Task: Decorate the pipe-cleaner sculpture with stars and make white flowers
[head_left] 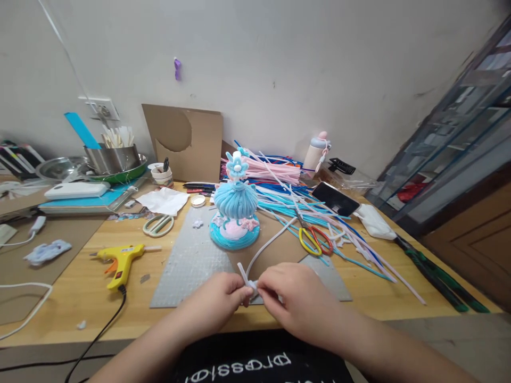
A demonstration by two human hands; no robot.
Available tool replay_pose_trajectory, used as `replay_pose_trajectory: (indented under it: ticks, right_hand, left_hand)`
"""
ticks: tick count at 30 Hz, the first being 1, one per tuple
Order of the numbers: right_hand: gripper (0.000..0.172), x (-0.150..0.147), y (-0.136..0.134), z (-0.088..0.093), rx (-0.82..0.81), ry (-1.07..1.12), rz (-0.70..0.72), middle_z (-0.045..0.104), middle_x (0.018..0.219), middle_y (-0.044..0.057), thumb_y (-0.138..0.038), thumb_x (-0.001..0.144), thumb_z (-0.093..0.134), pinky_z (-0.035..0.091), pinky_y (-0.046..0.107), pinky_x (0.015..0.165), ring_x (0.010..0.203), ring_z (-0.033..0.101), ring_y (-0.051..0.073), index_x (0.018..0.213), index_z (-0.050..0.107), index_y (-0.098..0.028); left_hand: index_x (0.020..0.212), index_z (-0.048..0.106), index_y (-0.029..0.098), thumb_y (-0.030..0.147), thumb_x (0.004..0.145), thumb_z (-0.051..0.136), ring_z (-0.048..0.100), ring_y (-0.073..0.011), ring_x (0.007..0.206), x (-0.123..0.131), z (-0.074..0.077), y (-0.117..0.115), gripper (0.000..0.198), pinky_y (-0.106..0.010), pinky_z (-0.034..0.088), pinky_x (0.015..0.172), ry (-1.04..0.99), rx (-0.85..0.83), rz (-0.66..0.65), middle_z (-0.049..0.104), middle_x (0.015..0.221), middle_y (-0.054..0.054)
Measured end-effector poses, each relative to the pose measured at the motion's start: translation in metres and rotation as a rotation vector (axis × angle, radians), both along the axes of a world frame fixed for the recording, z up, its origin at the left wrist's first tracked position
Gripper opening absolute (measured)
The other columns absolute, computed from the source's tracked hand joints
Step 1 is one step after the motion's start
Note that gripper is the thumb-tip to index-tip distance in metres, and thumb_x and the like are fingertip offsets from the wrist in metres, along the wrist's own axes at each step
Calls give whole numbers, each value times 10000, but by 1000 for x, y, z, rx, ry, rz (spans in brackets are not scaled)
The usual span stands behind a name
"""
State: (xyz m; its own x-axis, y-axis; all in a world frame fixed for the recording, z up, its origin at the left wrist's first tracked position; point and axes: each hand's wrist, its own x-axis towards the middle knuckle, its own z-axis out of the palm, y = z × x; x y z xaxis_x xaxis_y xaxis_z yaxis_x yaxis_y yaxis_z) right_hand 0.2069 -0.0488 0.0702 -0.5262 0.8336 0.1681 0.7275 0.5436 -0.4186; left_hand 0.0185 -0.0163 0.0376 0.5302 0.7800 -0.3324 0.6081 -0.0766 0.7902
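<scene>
Near the table's front edge, my left hand (223,298) and my right hand (295,298) pinch a white pipe cleaner (268,243) between them. It is bent into a small bundle at my fingertips. One short end sticks up by my left thumb, and a long tail curves up and to the right. Part of the bundle is hidden by my fingers. Just beyond my hands stands a blue and pink pipe-cleaner figure (236,202), topped with a blue flower, on a round blue base.
A yellow glue gun (122,260) with a black cord lies left. Scissors with yellow and red handles (315,241) lie right, beside many loose pipe cleaners (275,173). A grey cutting mat (179,282) is under the work. Green-handled cutters (439,276) lie far right.
</scene>
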Motion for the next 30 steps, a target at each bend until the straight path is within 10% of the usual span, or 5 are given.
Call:
replay_pose_trajectory:
  ticks: [13,17,21,30]
  right_hand:
    - [190,3,-6,-31,-111,440,-43,703,791,36,-210,884,503,435,261,656,715,620,157,870,693,-198]
    - [214,7,15,-49,-517,674,56,674,700,21,-309,839,573,439,242,610,645,586,140,779,716,-162]
    - [189,13,42,-49,-962,445,152,529,534,-50,-307,720,671,316,182,446,471,414,68,672,665,-125]
    - [122,0,14,-3,-106,51,-14,609,676,-12,-156,805,530,297,235,549,607,506,109,734,627,-173]
  left_hand:
    - [719,511,173,558,762,582,100,-39,377,-2,0,-4,394,-205,50,372,-592,-627,201,267,444,114]
    - [692,520,172,570,756,571,130,-47,381,-5,4,-1,406,-217,74,382,-558,-651,74,284,444,102]
    - [638,570,161,508,778,559,270,-73,419,-7,14,0,375,-233,163,425,-206,-414,-207,365,468,60]
    - [683,621,160,441,838,447,466,-145,574,-4,0,-3,365,-249,259,520,81,21,3,544,594,3]
